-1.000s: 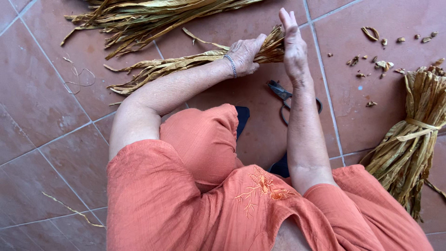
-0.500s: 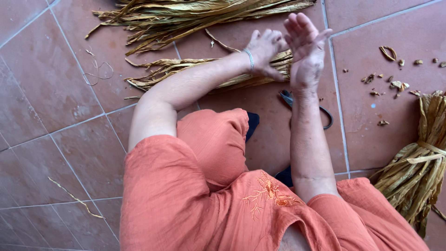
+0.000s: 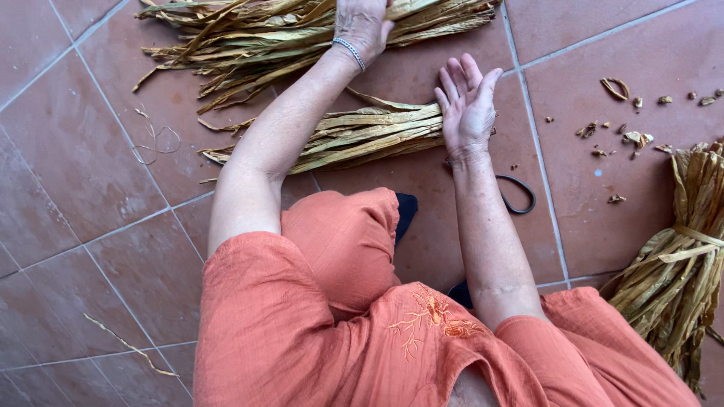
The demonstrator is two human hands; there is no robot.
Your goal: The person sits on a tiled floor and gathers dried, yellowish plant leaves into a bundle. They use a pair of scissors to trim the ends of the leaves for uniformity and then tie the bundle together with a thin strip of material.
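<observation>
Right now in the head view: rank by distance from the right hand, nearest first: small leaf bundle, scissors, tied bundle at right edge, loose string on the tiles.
From the right hand:
1. Small leaf bundle, under the palm, touching.
2. Scissors, just below the wrist.
3. Tied bundle, far right edge.
4. Loose string, far left, beyond the left arm.

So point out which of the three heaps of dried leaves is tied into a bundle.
The dried-leaf bundle at the right edge: a leaf strip binds it. The small pile and the large pile lie loose.
</observation>
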